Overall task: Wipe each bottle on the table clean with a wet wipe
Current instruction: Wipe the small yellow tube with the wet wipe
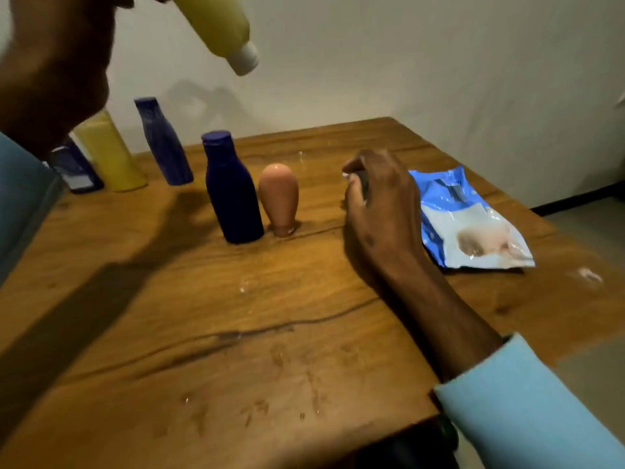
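**A:** What has each hand got?

**B:** The left hand (50,62) is raised close to the camera, closed around the base of a yellow bottle (216,25); the fingers themselves are blurred and mostly cut off. The right hand (382,201) rests on the table (236,333), curled round something small with a bit of white showing at the fingertips. Probably the wet wipe, but I cannot tell for sure.

**A:** How does the bottle lie from the wipe hand?

**B:** Up and to the left of it, well apart. Its long axis slants down to the right, white cap (245,59) lowest, pointing roughly towards the right hand. I'd judge the two must come together before wiping starts.

**A:** And the rest?

**B:** Left of the right hand stand a peach bottle (279,198) on its cap and a dark blue bottle (231,191), just beside each other. Further left, another blue bottle (164,143), a second yellow one (110,154) and a dark tube (76,167). The wipes packet (473,225) lies just right of the hand.
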`<state>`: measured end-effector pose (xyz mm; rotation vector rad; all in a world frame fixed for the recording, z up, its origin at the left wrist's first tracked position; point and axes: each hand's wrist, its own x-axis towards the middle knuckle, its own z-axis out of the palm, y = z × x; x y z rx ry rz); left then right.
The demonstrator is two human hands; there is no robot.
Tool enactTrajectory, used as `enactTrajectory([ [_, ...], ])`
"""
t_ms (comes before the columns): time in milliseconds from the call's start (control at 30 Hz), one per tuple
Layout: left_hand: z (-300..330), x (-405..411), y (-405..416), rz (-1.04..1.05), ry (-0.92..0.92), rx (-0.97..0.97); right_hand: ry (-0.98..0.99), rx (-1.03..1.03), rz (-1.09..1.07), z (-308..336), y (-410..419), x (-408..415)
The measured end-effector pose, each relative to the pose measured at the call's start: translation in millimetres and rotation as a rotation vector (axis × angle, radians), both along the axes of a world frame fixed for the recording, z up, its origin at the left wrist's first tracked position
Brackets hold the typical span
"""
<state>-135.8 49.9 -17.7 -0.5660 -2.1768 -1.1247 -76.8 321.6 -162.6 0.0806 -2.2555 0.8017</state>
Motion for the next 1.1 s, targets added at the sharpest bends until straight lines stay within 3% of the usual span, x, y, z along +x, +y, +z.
enactTrajectory([
  [167,-37.6,101.3,51.8,-0.146,0.059,0.043,0.024,-0.043,-0.008,-1.4,3.2,4.3],
  [333,-84.3,157.1,67.6,-0.239,-0.146,0.049,0.098,-0.234,-0.012,14.4,16.2,62.1],
  [500,-107.7,160.3,62.0,-0.272,-0.313,0.049,0.022,-0.293,-0.019,15.7,43.7,155.3],
  [633,-103.5,149.1,46.4,-0.311,-0.35,0.194,-0.107,-0.287,0.009,3.8,42.7,202.7],
  [867,-112.1,133.0,25.5,-0.295,-0.314,0.339,-0.216,-0.064,-0.038,-17.5,13.0,202.4],
  [1100,-122.1,135.3,24.9,-0.285,-0.326,0.372,-0.244,-0.05,0.042,-20.0,-49.7,194.6],
])
